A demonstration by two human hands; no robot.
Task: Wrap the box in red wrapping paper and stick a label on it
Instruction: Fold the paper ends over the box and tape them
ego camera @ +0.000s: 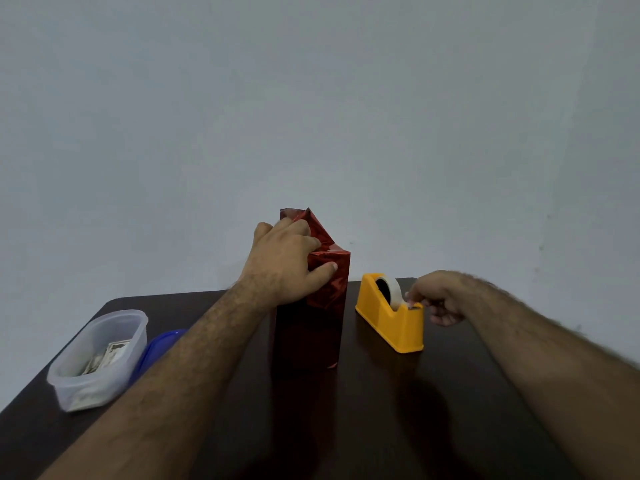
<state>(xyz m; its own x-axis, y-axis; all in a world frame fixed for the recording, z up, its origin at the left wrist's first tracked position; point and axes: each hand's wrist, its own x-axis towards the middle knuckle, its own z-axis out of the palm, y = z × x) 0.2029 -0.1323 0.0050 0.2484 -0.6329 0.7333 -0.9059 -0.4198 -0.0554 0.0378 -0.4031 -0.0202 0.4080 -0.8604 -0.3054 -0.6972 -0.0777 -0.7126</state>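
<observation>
At the far left of the dark brown wooden table (381, 410) stands a translucent rounded plastic tub (98, 358) with small printed paper slips lying in its bottom. Just beside it, on its right, a blue plastic lid (157, 348) shows in part behind the person's left forearm.

Near the table's middle stands the tall upright box covered in shiny red wrapping paper (311, 306), its base on the table and its top paper gathered into loose, crumpled folds that rise to a point. The left hand (285, 261) rests on that upper end from the left side: the fingers are spread and bent over the folded paper, and the thumb presses flat on the face turned to the camera, holding the folds down.

Just to the right of the box, apart from it, sits a yellow plastic tape dispenser (391, 317) carrying a roll of pale tape (389, 291). The right hand (438, 299) is at the dispenser's cutter end, thumb and forefinger drawn together, pinching the free end of the tape, while the other fingers curl under.

A plain grey wall (311, 98) fills the space behind the table.
</observation>
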